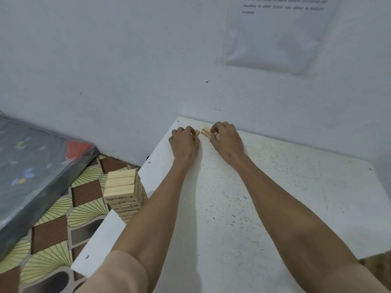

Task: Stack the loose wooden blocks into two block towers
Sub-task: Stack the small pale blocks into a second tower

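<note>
Table (275,197): white, black-speckled top, pushed into the corner against a pale wall (105,70).
Left hand (185,142): at the table's far end, palm down, fingers curled in, fingertips pinching a single block (197,132) by its end.
Single block: pale wood, mostly hidden under the fingers; only the right end shows.
Right hand (227,140): just beside the left, also palm down, thumb and fingers curled round a block cluster (206,131).
Block cluster: a few pale wooden pieces lying side by side on the table, near the wall (exact count not readable under the fingers).
Gap: a narrow one between the single block and the cluster; cannot tell whether they touch.
Block tower (123,187): many layers high, at the table's left edge, well apart from both hands; three blocks lie side by side on top.
Forearms: both stretched out over the tabletop, sleeves at the bottom of view.
Wall sheet (275,34): a plastic-covered printed page, taped up above the hands.
Floor (55,218): patterned in brown and pale green, left of the table.
</note>
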Demonstrator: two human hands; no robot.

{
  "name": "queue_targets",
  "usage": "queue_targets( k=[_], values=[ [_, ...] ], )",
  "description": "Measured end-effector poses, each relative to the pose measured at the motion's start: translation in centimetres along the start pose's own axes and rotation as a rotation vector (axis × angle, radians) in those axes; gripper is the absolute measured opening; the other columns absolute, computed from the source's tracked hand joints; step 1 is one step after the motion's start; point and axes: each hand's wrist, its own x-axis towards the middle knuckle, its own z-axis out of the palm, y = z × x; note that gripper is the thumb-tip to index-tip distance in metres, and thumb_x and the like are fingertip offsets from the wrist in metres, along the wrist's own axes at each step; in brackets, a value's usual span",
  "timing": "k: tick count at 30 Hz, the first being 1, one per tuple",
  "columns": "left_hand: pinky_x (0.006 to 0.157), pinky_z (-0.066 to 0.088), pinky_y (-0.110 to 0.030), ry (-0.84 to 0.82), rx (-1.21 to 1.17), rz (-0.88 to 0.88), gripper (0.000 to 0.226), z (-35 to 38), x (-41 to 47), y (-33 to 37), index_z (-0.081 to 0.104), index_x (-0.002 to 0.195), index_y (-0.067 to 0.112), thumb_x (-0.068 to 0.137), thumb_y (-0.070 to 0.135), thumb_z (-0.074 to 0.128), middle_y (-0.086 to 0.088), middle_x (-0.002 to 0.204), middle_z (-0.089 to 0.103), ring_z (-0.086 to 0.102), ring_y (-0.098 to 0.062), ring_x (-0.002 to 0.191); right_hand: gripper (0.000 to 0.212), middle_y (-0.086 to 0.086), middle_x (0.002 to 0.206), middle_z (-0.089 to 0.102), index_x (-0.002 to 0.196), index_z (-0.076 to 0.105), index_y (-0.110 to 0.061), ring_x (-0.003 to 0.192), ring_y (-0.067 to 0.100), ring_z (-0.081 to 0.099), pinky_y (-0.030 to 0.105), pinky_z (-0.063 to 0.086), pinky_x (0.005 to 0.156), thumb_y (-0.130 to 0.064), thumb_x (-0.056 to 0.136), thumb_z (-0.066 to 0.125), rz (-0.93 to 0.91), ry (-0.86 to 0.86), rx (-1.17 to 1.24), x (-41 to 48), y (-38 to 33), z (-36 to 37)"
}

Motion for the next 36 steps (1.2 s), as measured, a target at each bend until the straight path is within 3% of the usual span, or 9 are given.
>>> queue_targets(
  k=[10,16,22,25,32,36],
  values=[
    [0.084,0.038,-0.037,0.030,-0.081,0.002,0.019,0.2,-0.1,-0.5,0.071,0.109,0.015,0.097,0.025,0.059,-0.005,0.104,0.066,0.052,-0.029,0.105,0.015,0.004,0.108,0.066,0.110,0.063,-0.014,0.103,0.025,0.054,0.045,0.051,0.084,-0.018,0.096,0.065,0.039,0.017,-0.011,0.1,0.3,1.9],
    [0.085,0.046,-0.042,0.055,-0.202,-0.001,0.022,-0.3,-1.6,0.2,0.071,0.098,0.018,0.098,0.038,0.062,0.000,0.096,0.064,0.054,-0.024,0.096,0.018,0.001,0.103,0.065,0.107,0.065,-0.014,0.098,0.022,0.056,0.035,0.048,0.077,-0.015,0.089,0.069,0.132,0.061,0.145,-1.6,0.0,0.9],
    [0.083,0.037,-0.033,0.056,-0.293,0.044,0.022,-2.0,-5.7,1.6,0.070,0.095,0.019,0.099,0.040,0.063,0.006,0.093,0.063,0.049,-0.016,0.094,0.018,-0.001,0.096,0.065,0.101,0.064,-0.016,0.089,0.021,0.061,0.043,0.054,0.077,-0.013,0.085,0.071,0.170,0.119,0.200,-6.4,-0.4,-0.5],
    [0.083,0.043,-0.032,0.022,-0.350,0.072,0.016,-2.8,-8.5,1.5,0.071,0.096,0.018,0.095,0.034,0.066,0.004,0.095,0.064,0.053,-0.016,0.094,0.017,-0.002,0.096,0.065,0.100,0.065,-0.016,0.085,0.018,0.062,0.039,0.056,0.077,-0.011,0.085,0.071,0.187,0.143,0.231,-9.7,-1.0,-1.5],
    [0.078,0.046,-0.012,-0.027,-0.475,0.137,0.011,-5.1,-15.9,1.4,0.073,0.096,0.013,0.094,0.024,0.071,0.004,0.097,0.064,0.061,-0.003,0.083,0.018,-0.003,0.087,0.067,0.092,0.067,-0.017,0.074,0.009,0.061,0.025,0.053,0.071,-0.005,0.081,0.075,0.171,0.182,0.317,-18.0,-2.8,-4.1],
    [0.080,0.046,-0.013,-0.056,-0.508,0.196,0.011,-6.7,-19.0,1.1,0.074,0.096,0.016,0.096,0.026,0.071,0.006,0.099,0.065,0.063,-0.003,0.088,0.018,-0.007,0.084,0.064,0.090,0.066,-0.017,0.076,0.012,0.060,0.025,0.052,0.072,-0.004,0.081,0.074,0.093,0.151,0.297,-22.8,-4.3,-5.2]
  ],
)
